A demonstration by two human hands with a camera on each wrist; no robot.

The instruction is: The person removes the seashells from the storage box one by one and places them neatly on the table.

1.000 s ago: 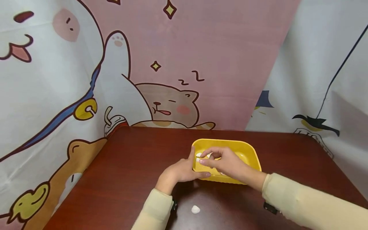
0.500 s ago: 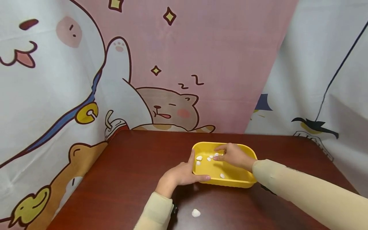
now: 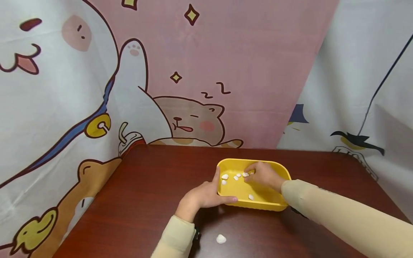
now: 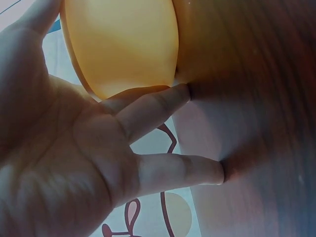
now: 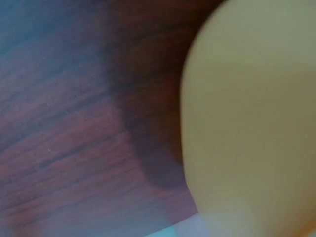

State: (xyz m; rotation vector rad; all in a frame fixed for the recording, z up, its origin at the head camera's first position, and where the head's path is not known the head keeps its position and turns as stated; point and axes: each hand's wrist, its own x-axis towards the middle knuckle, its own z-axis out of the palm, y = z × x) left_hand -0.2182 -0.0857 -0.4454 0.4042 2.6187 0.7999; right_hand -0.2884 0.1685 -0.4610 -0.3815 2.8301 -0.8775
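Observation:
A yellow plastic basket [image 3: 261, 205] sits on the table with several small white shells lying inside it. My left hand [image 3: 204, 194] lies against its left end, the thumb along the near rim and the index finger up the side. In the left wrist view, the straight, spread fingers [image 4: 165, 173] of that hand touch the basket's outer wall and the table. Reaching in from the right, my right hand [image 3: 264, 175] pinches a white shell [image 3: 245, 175] between thumb and index finger near the basket's floor. The right wrist view shows no hand, only the basket's wall [image 5: 247, 113].
One more white shell [image 3: 221, 239] lies on the dark reddish wooden table [image 3: 155, 179], in front of the basket. Behind the table hangs a cloth [image 3: 251, 71] printed with cartoon animals. A black wrist strap shows at the left sleeve [image 3: 175, 233].
My right hand has moved right inside the basket, away from the shells at the left, and its thumb and index finger have come together on a shell. The left hand stays at the basket's end.

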